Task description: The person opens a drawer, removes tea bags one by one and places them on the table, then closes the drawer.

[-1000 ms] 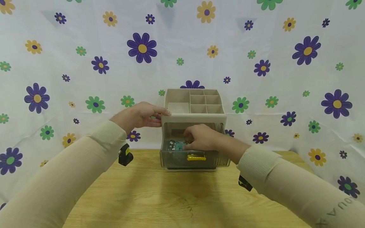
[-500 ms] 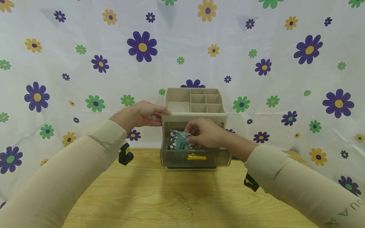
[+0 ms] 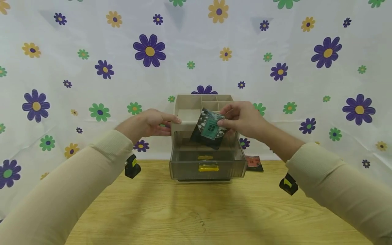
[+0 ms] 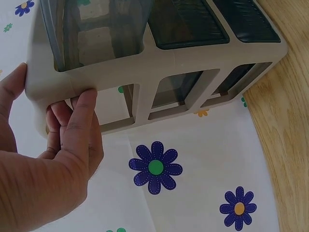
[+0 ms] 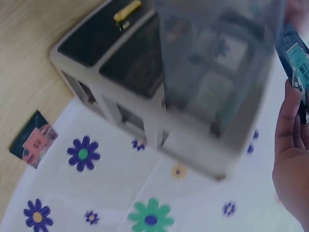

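In the head view my right hand (image 3: 246, 119) pinches a dark sachet (image 3: 209, 128) with a teal label by its upper right edge. It hangs tilted above the pulled-out, smoky clear top drawer (image 3: 185, 170) of a beige desktop organizer (image 3: 185, 126). My left hand (image 3: 150, 123) grips the organizer's upper left edge, thumb on top. In the left wrist view that hand's fingers (image 4: 86, 108) hook into an opening in the side wall. Part of the same sachet (image 5: 297, 65) shows at the right wrist view's right edge beside the right hand (image 5: 294, 159).
A dark sachet with a red label (image 3: 253, 162) lies on the wooden table (image 3: 196, 211) to the right of the organizer. Open compartments (image 3: 188, 114) form its top. Two lower drawers (image 4: 188, 29) are closed. A flowered cloth (image 3: 294, 85) hangs behind.
My right hand has lifted the teal-labelled sachet up out of the open drawer and moved slightly right. The red-labelled sachet has come into view. My left hand keeps its grip on the organizer.
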`<state>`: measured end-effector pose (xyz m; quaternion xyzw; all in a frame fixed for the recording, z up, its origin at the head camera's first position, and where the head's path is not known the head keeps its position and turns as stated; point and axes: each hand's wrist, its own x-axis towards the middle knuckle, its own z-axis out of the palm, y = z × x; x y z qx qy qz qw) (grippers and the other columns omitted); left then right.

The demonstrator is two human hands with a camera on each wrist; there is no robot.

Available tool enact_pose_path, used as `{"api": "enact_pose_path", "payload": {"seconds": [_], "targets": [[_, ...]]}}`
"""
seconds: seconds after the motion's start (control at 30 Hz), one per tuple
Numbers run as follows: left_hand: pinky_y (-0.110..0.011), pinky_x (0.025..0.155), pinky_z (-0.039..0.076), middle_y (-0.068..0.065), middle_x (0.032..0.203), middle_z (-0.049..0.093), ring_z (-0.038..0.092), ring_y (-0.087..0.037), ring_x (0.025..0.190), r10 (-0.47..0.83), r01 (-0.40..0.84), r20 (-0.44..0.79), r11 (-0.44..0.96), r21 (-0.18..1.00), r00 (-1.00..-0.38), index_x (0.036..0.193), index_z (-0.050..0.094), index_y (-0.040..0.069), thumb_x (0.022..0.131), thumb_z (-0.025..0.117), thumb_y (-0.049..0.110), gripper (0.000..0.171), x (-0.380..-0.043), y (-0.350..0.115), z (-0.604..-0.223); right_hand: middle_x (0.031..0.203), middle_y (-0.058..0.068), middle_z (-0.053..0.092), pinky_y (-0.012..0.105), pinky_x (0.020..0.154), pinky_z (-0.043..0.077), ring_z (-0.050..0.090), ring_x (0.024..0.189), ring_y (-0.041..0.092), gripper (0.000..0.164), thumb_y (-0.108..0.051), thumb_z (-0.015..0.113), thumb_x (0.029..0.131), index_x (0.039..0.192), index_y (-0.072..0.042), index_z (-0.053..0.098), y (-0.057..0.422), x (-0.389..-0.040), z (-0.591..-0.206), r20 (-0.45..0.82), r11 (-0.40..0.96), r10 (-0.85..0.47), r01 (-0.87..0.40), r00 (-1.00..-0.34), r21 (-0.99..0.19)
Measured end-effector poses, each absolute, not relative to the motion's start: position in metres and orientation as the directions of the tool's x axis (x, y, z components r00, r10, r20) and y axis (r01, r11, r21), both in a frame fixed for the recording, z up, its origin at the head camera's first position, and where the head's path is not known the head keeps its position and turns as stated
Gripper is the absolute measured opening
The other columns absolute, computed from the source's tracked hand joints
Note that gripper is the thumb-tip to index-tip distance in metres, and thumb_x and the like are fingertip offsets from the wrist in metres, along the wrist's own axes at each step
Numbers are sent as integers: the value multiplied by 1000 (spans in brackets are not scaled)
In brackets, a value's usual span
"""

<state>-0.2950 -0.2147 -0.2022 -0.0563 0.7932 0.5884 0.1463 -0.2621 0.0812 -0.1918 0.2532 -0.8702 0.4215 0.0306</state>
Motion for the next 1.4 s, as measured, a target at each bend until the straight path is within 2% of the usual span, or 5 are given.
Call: {"api": "enact_pose_path", "payload": {"seconds": [0.4,0.63,0.87,1.1,1.4], "targets": [[-38,106,51,-15,130,50,59,-28,116,91,-263,-301,295,919,-949,142,41,2,89,75,22,66,-294,-216,-202,114,10,59,23,73,62,69,77,11,28,-22,63,99,121,-7,51,154,-284,-179,312,387,-55,-308,-949,-869],[-35,102,54,-14,128,51,60,-28,114,94,-266,-304,293,919,-948,141,43,2,88,76,22,65,-296,-216,-202,119,9,54,25,74,62,70,79,7,33,-31,51,104,129,-11,41,189,-294,-199,224,314,104,-181,-969,-932],[-35,100,55,-14,127,52,61,-27,113,95,-264,-305,309,914,-948,140,44,2,89,76,23,63,-297,-218,-203,123,18,53,26,74,62,73,69,8,61,-34,44,106,149,2,21,212,-299,-232,130,316,105,-91,-986,-944],[-35,99,56,-15,128,53,62,-27,112,108,-257,-307,329,909,-946,139,45,1,90,75,23,62,-296,-217,-201,133,24,50,24,75,61,70,68,4,55,-24,56,103,144,2,31,226,-303,-269,104,332,168,-43,-980,-942],[-37,102,54,-16,131,53,62,-26,109,112,-269,-317,315,910,-942,140,46,1,90,74,22,61,-296,-218,-200,129,31,50,28,68,63,70,69,11,56,-5,51,98,149,7,31,242,-313,-311,49,445,133,15,-990,-895]]}}
